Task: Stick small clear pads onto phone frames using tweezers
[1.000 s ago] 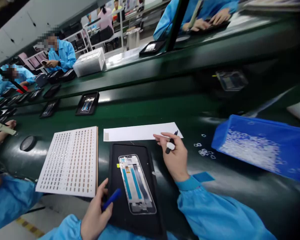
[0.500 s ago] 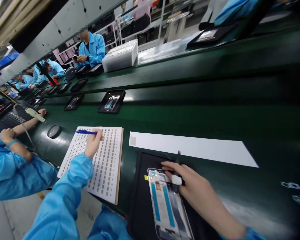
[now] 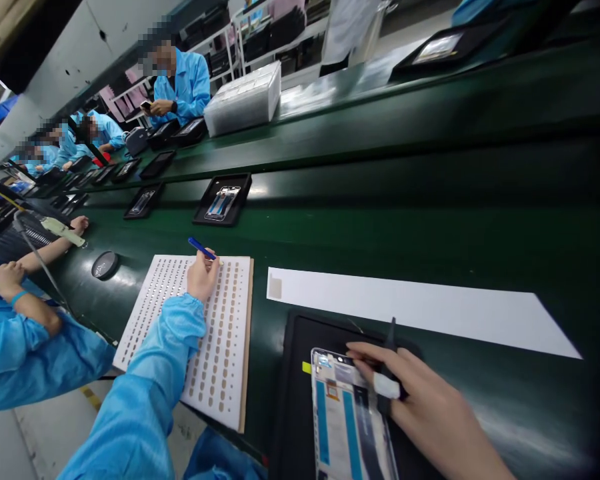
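Note:
My left hand (image 3: 203, 277) is closed around a blue pen (image 3: 201, 248), held slanting over the upper part of a white sheet (image 3: 200, 383) with rows of small tan stickers. The pen's lower end is close to the sheet; whether it touches is unclear. My right hand (image 3: 420, 393) grips black tweezers (image 3: 390, 340) with a white wrap, their tip pointing away from me. Beneath its fingers lies an opened phone frame (image 3: 337, 427) with two blue strips and a yellow-green tab, on a black tray (image 3: 293, 373). The right hand partly covers the frame's upper right.
A white paper strip (image 3: 380, 303) lies beyond the tray. Black trays with phone frames (image 3: 223, 200) stand farther along the green bench. At left are a round dark dish (image 3: 105, 265) and a co-worker's arms (image 3: 30, 300). A clear plastic stack (image 3: 243, 100) sits behind.
My left hand has moved right across the sticker sheet, and the pen has turned from nearly level to slanting. The right hand keeps its hold over the phone frame. The view has shifted slightly.

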`<state>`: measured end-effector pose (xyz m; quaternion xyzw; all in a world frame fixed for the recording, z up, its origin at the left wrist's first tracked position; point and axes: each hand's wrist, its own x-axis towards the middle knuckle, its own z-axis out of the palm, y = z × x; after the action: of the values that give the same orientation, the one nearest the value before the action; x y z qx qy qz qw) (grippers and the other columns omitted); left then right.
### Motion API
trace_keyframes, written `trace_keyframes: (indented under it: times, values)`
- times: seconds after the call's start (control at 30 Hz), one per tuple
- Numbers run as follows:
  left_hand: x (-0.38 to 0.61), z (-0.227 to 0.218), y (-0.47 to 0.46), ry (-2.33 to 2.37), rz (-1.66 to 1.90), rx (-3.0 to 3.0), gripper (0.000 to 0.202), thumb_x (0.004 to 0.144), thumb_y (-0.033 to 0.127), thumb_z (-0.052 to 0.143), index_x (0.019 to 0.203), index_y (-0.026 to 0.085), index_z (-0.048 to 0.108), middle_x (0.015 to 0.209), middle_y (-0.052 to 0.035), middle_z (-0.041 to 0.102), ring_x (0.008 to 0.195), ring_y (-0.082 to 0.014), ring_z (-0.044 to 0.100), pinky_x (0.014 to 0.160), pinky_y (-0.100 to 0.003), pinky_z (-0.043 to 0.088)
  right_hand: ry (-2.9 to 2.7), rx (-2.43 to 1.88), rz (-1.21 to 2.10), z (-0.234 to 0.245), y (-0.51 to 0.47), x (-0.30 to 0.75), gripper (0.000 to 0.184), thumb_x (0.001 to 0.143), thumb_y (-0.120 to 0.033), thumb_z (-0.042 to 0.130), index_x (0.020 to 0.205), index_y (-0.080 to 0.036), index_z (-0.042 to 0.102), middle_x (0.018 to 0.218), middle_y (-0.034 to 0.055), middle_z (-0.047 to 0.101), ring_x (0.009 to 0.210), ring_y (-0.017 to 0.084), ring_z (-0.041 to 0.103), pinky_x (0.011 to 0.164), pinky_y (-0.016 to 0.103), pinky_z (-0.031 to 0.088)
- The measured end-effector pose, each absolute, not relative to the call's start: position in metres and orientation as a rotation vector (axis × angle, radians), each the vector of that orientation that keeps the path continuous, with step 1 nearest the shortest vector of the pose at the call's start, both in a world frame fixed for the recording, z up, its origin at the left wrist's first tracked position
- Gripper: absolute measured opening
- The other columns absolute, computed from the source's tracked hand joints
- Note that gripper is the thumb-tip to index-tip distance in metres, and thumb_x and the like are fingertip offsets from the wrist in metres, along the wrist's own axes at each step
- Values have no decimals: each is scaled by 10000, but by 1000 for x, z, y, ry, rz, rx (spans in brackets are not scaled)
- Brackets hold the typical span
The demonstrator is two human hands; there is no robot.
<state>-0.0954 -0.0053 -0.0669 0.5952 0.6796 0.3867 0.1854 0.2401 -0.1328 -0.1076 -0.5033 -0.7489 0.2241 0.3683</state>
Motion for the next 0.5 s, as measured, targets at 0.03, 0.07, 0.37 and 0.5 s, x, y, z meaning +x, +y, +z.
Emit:
trace_keyframes:
  times: [0.03, 0.07, 0.37, 0.5]
  values:
    - [-96, -68, -4, 1917, 1095, 1677, 187, 882, 229, 559, 1051, 219, 480, 983, -52, 710, 864, -180, 704, 829, -291, 525, -1921, -1284, 573, -107, -133, 240, 257, 931, -333, 450, 1080, -282, 653, 900, 50, 702, 744, 240, 677, 509, 301, 527]
    - [-97, -69, -3, 1909, 1119, 1674, 178, 893, 239, 537, 1054, 218, 465, 1001, -57, 705, 870, -174, 703, 823, -284, 528, -1914, -1282, 580, -107, -132, 240, 254, 936, -350, 454, 1076, -280, 654, 899, 50, 705, 743, 238, 679, 508, 301, 529]
    - [-49, -47, -47, 1368, 1524, 1559, 244, 839, 309, 648, 980, 213, 474, 880, -38, 689, 798, -168, 700, 704, -260, 561, -1453, -1292, 718, -58, -130, 224, 241, 868, -451, 617, 992, -244, 619, 880, 55, 723, 800, 241, 699, 711, 356, 579]
    - [-7, -26, -86, 1186, 1422, 1691, 182, 838, 279, 684, 928, 217, 538, 848, -33, 691, 792, -182, 700, 710, -287, 571, -1251, -1113, 1076, -27, -126, 198, 279, 814, -407, 690, 974, -215, 566, 851, 58, 722, 781, 220, 698, 729, 354, 583]
